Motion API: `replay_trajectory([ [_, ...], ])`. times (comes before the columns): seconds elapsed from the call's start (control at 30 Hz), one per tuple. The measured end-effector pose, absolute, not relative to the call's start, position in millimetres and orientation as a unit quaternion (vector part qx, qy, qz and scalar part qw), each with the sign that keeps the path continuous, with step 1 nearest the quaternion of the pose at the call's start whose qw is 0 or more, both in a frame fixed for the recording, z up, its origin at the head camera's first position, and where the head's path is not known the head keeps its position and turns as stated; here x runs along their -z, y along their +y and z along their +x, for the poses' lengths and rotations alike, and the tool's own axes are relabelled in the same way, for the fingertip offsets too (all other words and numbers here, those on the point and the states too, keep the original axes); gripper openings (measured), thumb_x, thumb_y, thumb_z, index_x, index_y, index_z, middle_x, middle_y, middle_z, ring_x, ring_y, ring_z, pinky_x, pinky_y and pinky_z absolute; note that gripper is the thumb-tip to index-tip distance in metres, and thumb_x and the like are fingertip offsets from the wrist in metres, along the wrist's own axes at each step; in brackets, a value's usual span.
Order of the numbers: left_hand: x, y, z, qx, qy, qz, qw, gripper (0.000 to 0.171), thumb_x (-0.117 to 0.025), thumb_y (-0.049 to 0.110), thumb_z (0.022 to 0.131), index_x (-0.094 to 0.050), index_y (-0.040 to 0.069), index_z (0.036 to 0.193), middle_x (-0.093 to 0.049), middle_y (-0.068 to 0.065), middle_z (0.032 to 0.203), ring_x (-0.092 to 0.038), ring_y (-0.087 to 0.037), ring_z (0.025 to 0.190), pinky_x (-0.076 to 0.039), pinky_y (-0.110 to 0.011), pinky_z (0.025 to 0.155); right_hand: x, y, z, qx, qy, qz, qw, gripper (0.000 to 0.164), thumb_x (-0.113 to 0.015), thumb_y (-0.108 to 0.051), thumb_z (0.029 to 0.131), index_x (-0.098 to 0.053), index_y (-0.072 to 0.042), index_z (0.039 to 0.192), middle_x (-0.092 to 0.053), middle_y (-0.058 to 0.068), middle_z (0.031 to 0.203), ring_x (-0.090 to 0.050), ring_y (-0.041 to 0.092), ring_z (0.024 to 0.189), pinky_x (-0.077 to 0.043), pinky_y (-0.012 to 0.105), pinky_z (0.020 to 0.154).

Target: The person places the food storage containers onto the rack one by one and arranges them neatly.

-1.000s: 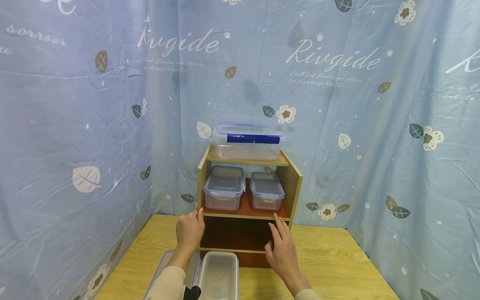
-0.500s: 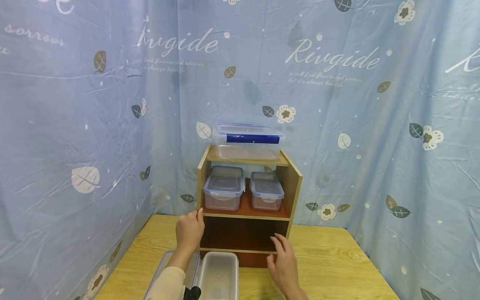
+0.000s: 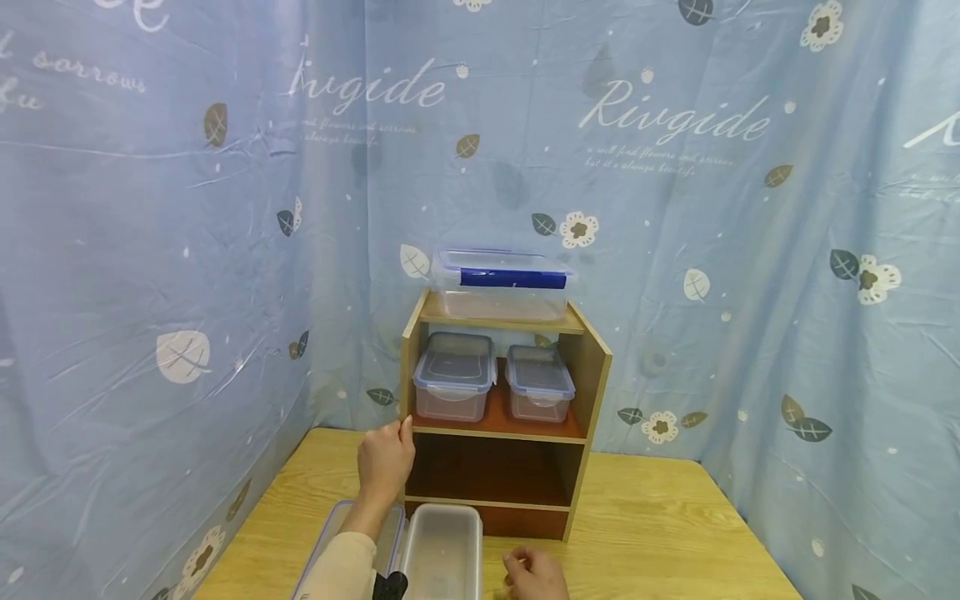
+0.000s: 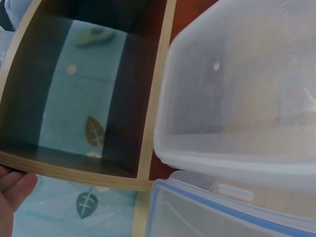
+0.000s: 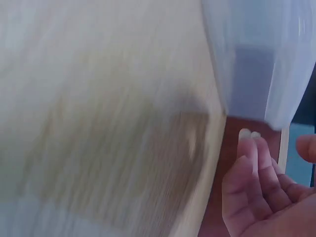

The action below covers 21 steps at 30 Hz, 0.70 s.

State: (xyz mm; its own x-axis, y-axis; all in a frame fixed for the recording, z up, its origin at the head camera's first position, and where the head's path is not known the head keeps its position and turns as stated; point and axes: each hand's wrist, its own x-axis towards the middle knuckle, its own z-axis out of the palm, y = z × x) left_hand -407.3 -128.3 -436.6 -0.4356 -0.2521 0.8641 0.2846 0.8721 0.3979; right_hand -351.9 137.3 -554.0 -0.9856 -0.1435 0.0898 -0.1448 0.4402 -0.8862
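My left hand [image 3: 386, 462] grips the left side panel of a small wooden shelf unit [image 3: 596, 371]. In the left wrist view, its fingers [image 4: 22, 188] meet the panel's edge. My right hand [image 3: 536, 575] is low over the table, right of a frosted plastic food container [image 3: 442, 554] in front of the shelf. Its fingers are loosely bent with nothing in them; the right wrist view shows them [image 5: 249, 185] beneath the container's end. A blue-rimmed food container [image 4: 197, 212] lies left of the frosted one, partly behind my left forearm.
Two lidded containers, one larger [image 3: 453, 379] and one smaller [image 3: 540, 383], sit on the upper tier. A clear container with a dark blue clip [image 3: 513, 279] stands on top. Patterned blue curtains [image 3: 180, 275] enclose the wooden table [image 3: 660, 517].
My right hand has left the shelf's right front and moved down toward me, beside the frosted container. My left hand keeps its grip on the side panel. The head view has shifted slightly.
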Motion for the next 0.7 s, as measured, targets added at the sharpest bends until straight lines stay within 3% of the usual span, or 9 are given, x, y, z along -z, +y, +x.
replay_trajectory([
  [0.17,433.5,-127.9,-407.5,0.253,-0.810,-0.008,0.529,0.046,-0.067,0.016,0.089,-0.048,0.006,0.048,-0.056,-0.016,0.048,-0.056,-0.038,0.043,-0.042,-0.046,0.042,549.8,124.9,-340.6,-0.602,-0.791,0.068,-0.089,0.049,-0.056,-0.041,0.096,-0.061,0.008,0.103,-0.066,0.004,0.068,-0.062,0.011,0.058,-0.052,0.028,0.056],
  [0.3,431.2,-128.1,-407.8,0.249,-0.812,-0.008,0.528,0.046,-0.066,0.016,0.089,-0.048,0.006,0.048,-0.057,-0.016,0.049,-0.057,-0.039,0.044,-0.042,-0.047,0.042,547.1,118.9,-335.0,-0.610,-0.775,0.058,-0.152,0.051,-0.057,-0.047,0.094,-0.061,0.003,0.100,-0.065,0.001,0.069,-0.061,0.009,0.061,-0.052,0.026,0.059],
  [0.5,429.0,-127.1,-407.1,0.249,-0.811,-0.012,0.530,0.046,-0.066,0.016,0.089,-0.047,0.006,0.048,-0.056,-0.015,0.047,-0.057,-0.038,0.044,-0.043,-0.047,0.043,547.5,116.4,-330.5,-0.577,-0.801,0.048,-0.153,0.048,-0.064,-0.051,0.087,-0.065,-0.003,0.086,-0.064,0.000,0.069,-0.061,0.009,0.062,-0.051,0.025,0.058],
  [0.7,430.7,-126.6,-407.8,0.251,-0.814,-0.011,0.524,0.046,-0.066,0.016,0.089,-0.049,0.006,0.048,-0.057,-0.015,0.048,-0.057,-0.038,0.045,-0.043,-0.046,0.043,552.4,111.8,-323.9,-0.590,-0.789,0.033,-0.167,0.030,-0.074,-0.034,0.081,-0.064,-0.005,0.077,-0.064,-0.002,0.068,-0.064,0.008,0.064,-0.054,0.025,0.060],
])
